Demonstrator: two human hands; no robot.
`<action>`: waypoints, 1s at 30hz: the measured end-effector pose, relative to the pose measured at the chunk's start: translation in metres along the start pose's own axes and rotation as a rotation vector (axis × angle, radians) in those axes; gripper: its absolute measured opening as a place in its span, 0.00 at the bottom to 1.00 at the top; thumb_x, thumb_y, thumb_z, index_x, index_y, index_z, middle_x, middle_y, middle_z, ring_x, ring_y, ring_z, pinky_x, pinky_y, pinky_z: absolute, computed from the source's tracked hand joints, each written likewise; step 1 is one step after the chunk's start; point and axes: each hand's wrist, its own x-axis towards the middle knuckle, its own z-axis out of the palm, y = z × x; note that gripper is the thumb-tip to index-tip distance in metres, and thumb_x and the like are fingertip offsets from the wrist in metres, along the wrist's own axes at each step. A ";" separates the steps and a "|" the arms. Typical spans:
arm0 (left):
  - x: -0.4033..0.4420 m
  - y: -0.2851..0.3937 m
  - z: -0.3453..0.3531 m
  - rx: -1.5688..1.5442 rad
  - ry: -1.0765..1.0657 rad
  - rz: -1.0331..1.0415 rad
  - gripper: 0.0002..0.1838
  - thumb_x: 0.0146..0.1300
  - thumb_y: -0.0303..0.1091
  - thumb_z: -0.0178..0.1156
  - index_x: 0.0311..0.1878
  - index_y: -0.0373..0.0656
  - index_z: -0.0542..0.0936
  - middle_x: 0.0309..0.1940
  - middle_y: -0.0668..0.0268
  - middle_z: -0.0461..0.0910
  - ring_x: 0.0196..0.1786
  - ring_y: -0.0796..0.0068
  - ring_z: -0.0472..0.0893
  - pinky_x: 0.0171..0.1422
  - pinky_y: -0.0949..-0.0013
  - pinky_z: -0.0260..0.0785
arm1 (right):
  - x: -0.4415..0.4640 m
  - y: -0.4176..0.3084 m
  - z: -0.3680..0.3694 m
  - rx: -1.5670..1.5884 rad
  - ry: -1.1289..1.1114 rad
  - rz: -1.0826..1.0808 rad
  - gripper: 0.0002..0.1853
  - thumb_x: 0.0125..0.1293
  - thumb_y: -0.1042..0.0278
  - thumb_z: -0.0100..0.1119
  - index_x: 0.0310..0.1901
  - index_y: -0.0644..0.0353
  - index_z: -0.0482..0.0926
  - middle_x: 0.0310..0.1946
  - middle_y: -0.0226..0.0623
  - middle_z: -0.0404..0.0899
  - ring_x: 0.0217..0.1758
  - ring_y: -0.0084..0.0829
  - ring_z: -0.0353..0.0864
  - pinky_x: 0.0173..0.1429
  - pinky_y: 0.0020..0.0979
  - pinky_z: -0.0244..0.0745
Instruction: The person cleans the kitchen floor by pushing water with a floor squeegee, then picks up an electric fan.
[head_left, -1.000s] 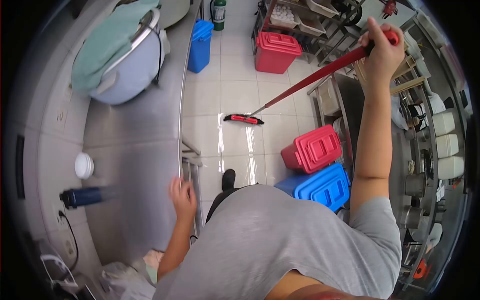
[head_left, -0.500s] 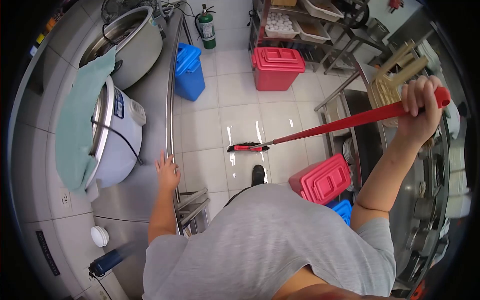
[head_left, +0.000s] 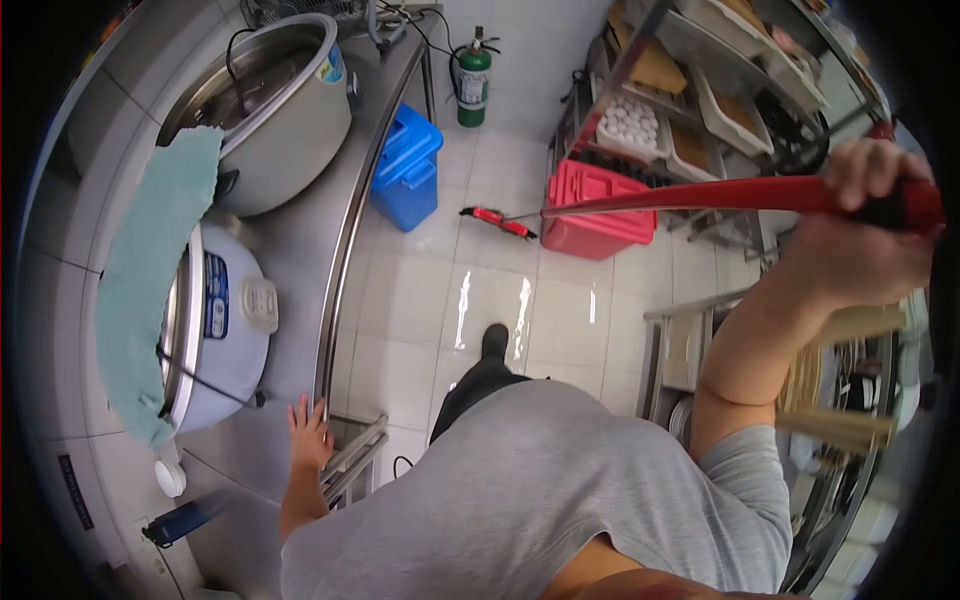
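Note:
A long red-handled broom [head_left: 690, 196] slants across the view, its grip end inside my right hand [head_left: 865, 225], which is raised at the right and closed around it. The small red and black broom head [head_left: 498, 222] is on the tiled floor beside a red lidded bin [head_left: 598, 212]. At the left, my left hand [head_left: 310, 435] lies with spread fingers on the edge of the steel counter [head_left: 305, 255], holding nothing. On that counter stand a white rice cooker [head_left: 235, 320], partly covered by a teal cloth [head_left: 160, 280], and a larger grey pot [head_left: 290, 130].
A blue lidded bin [head_left: 408, 180] stands beside the counter, with a green fire extinguisher [head_left: 473, 85] farther back. Shelving at the back right holds a tray of eggs [head_left: 632, 128]. Metal racks line the right side. Wet-looking glossy tiles [head_left: 490, 305] lie ahead of my foot.
The broom head has moved forward, away from my foot, to beside the far red bin. My right hand is higher and closer to the camera. My left hand still rests on the counter edge.

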 end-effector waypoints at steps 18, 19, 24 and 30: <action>0.814 0.361 -0.113 -0.910 0.680 0.018 0.43 0.45 0.41 0.70 0.63 0.34 0.62 0.62 0.47 0.64 0.65 0.51 0.63 0.68 0.60 0.57 | 0.201 0.437 -0.055 -1.603 -1.159 -0.273 0.14 0.62 0.56 0.58 0.34 0.61 0.80 0.30 0.47 0.80 0.33 0.37 0.82 0.36 0.38 0.75; 0.849 0.369 -0.130 -0.913 0.708 0.019 0.43 0.45 0.42 0.71 0.62 0.35 0.63 0.59 0.47 0.67 0.62 0.51 0.66 0.65 0.60 0.60 | 0.215 0.447 -0.048 -1.649 -1.175 -0.318 0.13 0.60 0.58 0.58 0.33 0.61 0.81 0.30 0.46 0.80 0.33 0.38 0.82 0.37 0.38 0.75; 0.983 0.378 -0.177 -1.277 0.565 -0.210 0.27 0.49 0.49 0.68 0.46 0.39 0.76 0.36 0.54 0.79 0.40 0.59 0.79 0.47 0.61 0.69 | 0.285 0.514 -0.040 -1.678 -1.045 -0.622 0.07 0.51 0.68 0.57 0.23 0.60 0.81 0.22 0.42 0.80 0.28 0.41 0.82 0.35 0.37 0.76; 0.963 0.421 -0.190 -1.295 0.737 -0.455 0.20 0.52 0.49 0.65 0.29 0.37 0.81 0.17 0.58 0.77 0.23 0.64 0.76 0.33 0.61 0.68 | 0.314 0.518 -0.054 -1.463 -0.942 -0.616 0.08 0.50 0.74 0.53 0.23 0.66 0.81 0.22 0.47 0.79 0.27 0.42 0.81 0.36 0.37 0.76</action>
